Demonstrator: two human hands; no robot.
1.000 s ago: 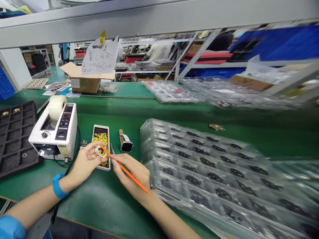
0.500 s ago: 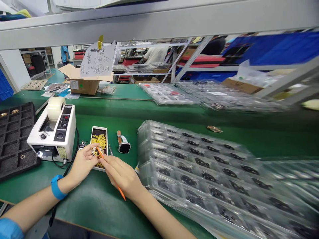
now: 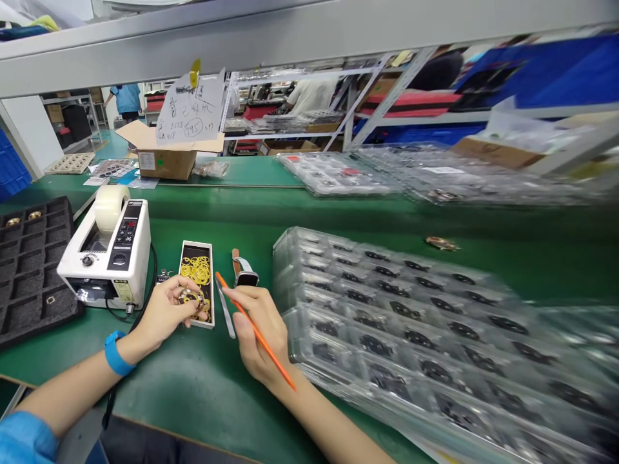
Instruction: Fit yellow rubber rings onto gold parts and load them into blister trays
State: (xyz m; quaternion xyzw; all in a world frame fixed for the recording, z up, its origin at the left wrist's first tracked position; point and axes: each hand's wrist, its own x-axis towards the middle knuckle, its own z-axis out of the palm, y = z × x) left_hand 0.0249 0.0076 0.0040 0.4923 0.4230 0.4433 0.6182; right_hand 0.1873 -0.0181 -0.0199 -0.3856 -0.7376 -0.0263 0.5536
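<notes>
My left hand [image 3: 167, 314] is closed around a small round watch part [image 3: 191, 299] with a metallic, gold-toned look, its fingers hiding part of it. It hovers over the near end of a narrow white box [image 3: 212, 283] that holds yellow rings [image 3: 196, 269]. My right hand [image 3: 264, 332] grips a thin orange stick [image 3: 261, 338], which points up and left, apart from the watch part. Beside that hand, metal tweezers [image 3: 226, 316] lie along the box's right side. Just beyond the fingers rests a smartwatch [image 3: 246, 278] with a light strap.
A white tape dispenser [image 3: 109, 258] stands left, beside a black compartment tray [image 3: 36, 270]. Stacked clear plastic trays [image 3: 387, 309] with dark parts fill the right. A loose metallic part [image 3: 441, 243] lies behind them. Farther back stands an open cardboard box [image 3: 167, 164].
My right hand has drawn the orange stick away from the watch part, moving right toward the tweezers and smartwatch. My left hand has tilted the part. The whole view has shifted slightly.
</notes>
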